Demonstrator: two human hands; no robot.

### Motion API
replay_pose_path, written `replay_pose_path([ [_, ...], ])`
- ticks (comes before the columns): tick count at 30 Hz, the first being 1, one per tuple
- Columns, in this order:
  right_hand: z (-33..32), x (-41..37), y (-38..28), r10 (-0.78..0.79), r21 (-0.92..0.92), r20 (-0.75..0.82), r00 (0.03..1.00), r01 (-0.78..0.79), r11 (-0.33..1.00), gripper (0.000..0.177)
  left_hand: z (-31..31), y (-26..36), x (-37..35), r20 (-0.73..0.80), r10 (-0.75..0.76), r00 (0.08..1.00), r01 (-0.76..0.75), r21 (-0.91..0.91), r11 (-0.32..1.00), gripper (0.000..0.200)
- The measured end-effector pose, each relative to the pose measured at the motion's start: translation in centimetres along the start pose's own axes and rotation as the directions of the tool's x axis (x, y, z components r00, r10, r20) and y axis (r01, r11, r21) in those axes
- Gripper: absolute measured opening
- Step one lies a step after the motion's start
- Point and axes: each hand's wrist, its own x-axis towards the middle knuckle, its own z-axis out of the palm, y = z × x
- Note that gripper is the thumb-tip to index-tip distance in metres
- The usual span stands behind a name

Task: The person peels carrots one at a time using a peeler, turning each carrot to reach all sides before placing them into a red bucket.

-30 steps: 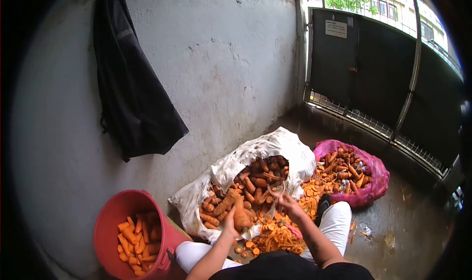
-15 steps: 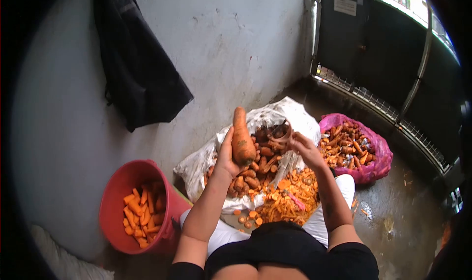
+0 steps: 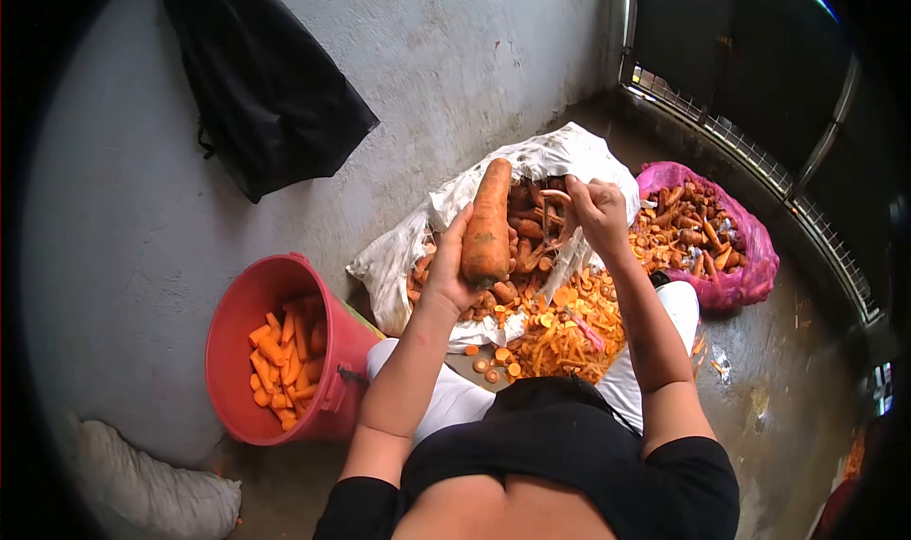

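Observation:
A large unpeeled carrot (image 3: pixel 489 225) stands nearly upright in my left hand (image 3: pixel 452 265), its thick end down. To its right, my right hand (image 3: pixel 598 213) is closed round a peeler (image 3: pixel 553 206), whose frame points toward the carrot without touching it. Beneath both hands, a white sack (image 3: pixel 389 274) lies open with unpeeled carrots (image 3: pixel 525 227) in it. Orange peelings and cut pieces (image 3: pixel 569 336) are heaped in front of my legs.
A red bucket (image 3: pixel 232 303) with peeled carrots (image 3: pixel 285 360) stands at the left. On the right is a pink sack (image 3: pixel 754 255) of carrots and scraps. A black cloth (image 3: pixel 270 84) hangs on the wall; a pale sack (image 3: pixel 157 483) lies lower left.
The view has tilted downward, so the sacks and bucket appear higher. Both hands still hold their things, and the peeler has turned slightly beside the carrot.

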Motion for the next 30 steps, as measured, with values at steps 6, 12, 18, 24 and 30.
replay_pose_path([
  [6,-0.6,-0.1,0.6,-0.094,-0.231,-0.059,0.994,0.078,0.970,0.041,0.4,-0.2,-1.2,-0.003,0.088,0.996,-0.087,0.129,0.988,0.043],
  [12,-0.1,-1.5,4.1,0.067,-0.004,-0.066,0.996,-0.068,0.998,0.046,0.7,-0.1,-2.1,0.040,0.147,0.988,-0.152,0.181,0.972,0.045],
  [18,-0.1,-2.9,5.2,0.121,-0.005,-0.041,0.992,-0.122,0.993,0.042,0.6,-0.4,-2.2,0.105,0.154,0.983,-0.173,0.204,0.964,0.047],
  [24,-0.5,-2.9,4.4,0.045,-0.049,-0.058,0.997,-0.048,0.998,0.039,-0.8,-1.6,-1.2,0.113,-0.005,0.994,0.001,0.042,0.999,0.052],
  [30,-0.5,-2.6,3.3,0.125,-0.113,0.035,0.992,-0.120,0.986,0.044,-3.0,-3.2,0.3,-0.066,-0.136,0.989,0.121,-0.198,0.973,0.048],
])
